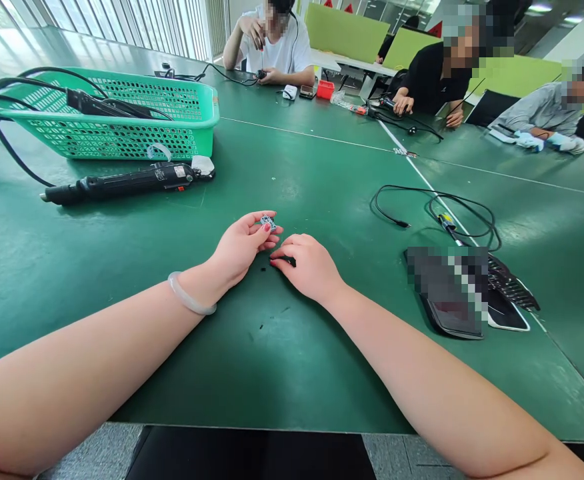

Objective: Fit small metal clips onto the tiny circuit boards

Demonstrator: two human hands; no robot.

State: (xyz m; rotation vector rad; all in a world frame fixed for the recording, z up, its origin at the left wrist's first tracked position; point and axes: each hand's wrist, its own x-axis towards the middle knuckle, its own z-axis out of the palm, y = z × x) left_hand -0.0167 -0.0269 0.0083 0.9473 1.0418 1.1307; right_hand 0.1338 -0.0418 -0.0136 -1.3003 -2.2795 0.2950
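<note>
Between the thumb and fingers of my left hand (242, 247) is a small circuit board (268, 221), bluish and pale with dark marks. A pale bangle (191, 295) circles the left wrist. Just to the right, my right hand (315, 268) rests low over the green table (272, 373), its thumb and fingers closed on a small black part (287, 260). Most of that part is hidden by the fingers, so its kind does not show. A tiny black piece (263, 269) lies on the table between the two hands.
A black electric screwdriver (127, 183) lies at the left before a green mesh basket (137, 123) with cables. At the right are a black cable (387, 217), a dark phone (455, 320) and a black claw clip (512, 283). Several people sit across the table.
</note>
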